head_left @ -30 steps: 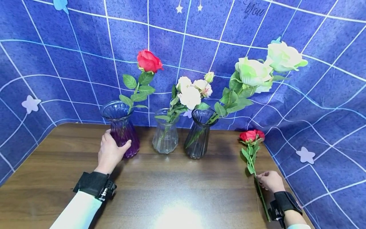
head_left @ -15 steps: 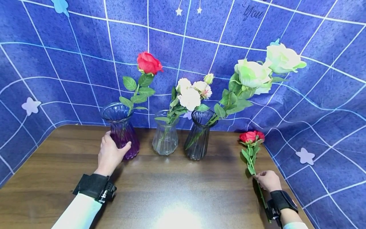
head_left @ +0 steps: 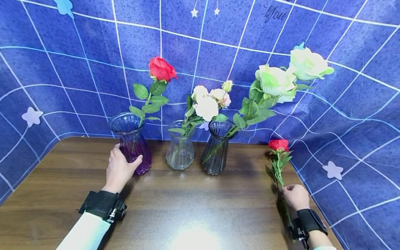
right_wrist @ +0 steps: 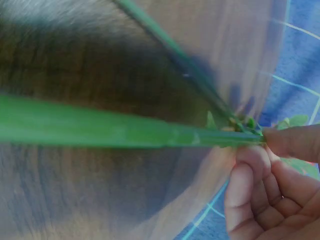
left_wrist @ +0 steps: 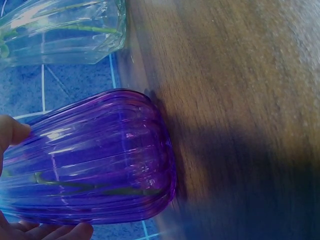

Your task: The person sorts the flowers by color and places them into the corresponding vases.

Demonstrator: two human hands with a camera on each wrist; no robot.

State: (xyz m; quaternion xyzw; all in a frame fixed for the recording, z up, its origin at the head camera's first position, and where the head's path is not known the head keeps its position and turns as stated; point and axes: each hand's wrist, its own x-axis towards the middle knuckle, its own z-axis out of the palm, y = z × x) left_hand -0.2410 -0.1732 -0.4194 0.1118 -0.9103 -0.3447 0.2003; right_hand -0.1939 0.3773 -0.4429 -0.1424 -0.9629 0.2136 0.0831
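Observation:
My left hand (head_left: 120,168) grips a blue-and-purple glass vase (head_left: 135,152), thumb on its right side and fingers on its left. A red rose (head_left: 162,69) stands in that vase, its stem showing through the glass. At the table's right side my right hand (head_left: 296,197) pinches the green stem of another red rose (head_left: 278,145) between thumb and index finger. In the right wrist view the held stem (right_wrist: 125,131) crosses close to the camera, and a second, thinner stem (right_wrist: 172,47) runs behind it and meets it near the fingertips.
Right of the purple vase stand a clear glass vase (head_left: 180,154) with small white flowers (head_left: 207,108) and a dark grey glass vase (head_left: 215,156) with large pale green roses (head_left: 276,80). A blue cloth (head_left: 93,45) with white grid lines hangs behind the wooden table (head_left: 175,201).
My right hand has pinched the rose stem, and the red bloom has tilted up and turned, with a shadow now beside it. My left hand keeps its place on the purple vase.

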